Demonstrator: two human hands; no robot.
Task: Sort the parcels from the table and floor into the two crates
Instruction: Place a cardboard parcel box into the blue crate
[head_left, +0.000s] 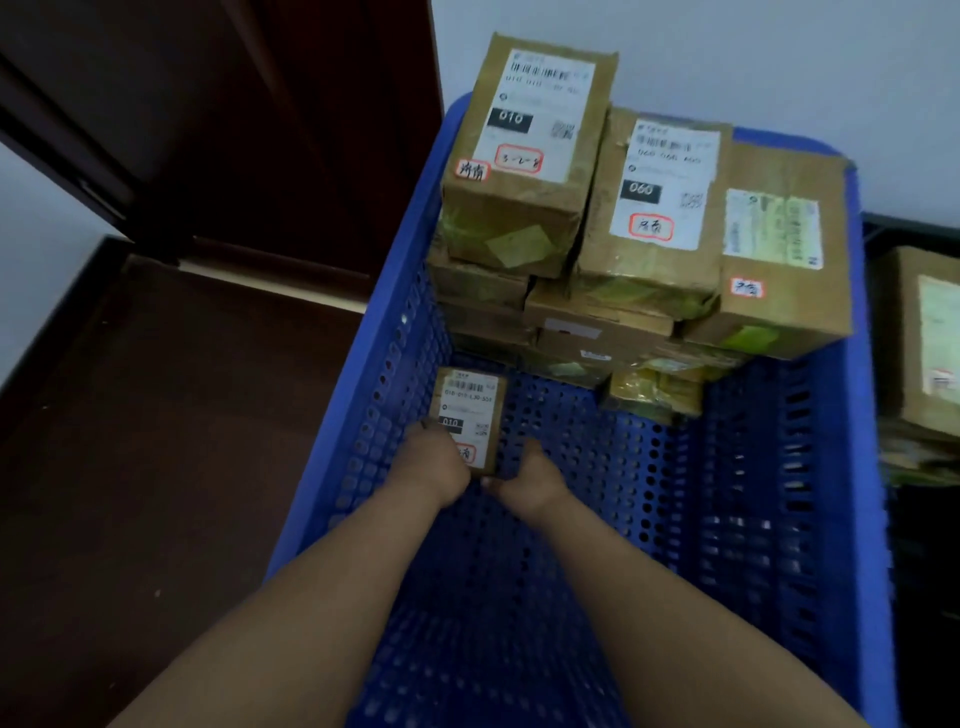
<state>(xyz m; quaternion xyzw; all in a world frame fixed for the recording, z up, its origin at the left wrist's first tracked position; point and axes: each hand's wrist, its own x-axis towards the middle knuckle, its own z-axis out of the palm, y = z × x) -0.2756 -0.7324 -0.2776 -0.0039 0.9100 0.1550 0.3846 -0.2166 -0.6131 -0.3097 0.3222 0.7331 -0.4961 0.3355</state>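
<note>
Both hands reach down into the blue crate (374, 364) and hold one small parcel (470, 415) between them. The left hand (435, 462) grips its near left corner, with the fingers curled around the edge. The right hand (530, 475) holds the near right corner from below and the side. The parcel sits low near the crate floor, close to the left wall, but I cannot tell if it already touches the floor.

The parcel lies straight ahead of the hands, and its long axis runs away from the person toward the stack of parcels (597, 234) at the far end. Its label faces up, with the barcode at the far end and the red mark at the near end, partly under the left hand. Both hands are about equally near.

I think the parcel is being set down, so the next move probably pushes it forward along this long axis, toward the bottom of the stack just beyond it. A second crate (883, 228) stands to the right of the hands.
</note>
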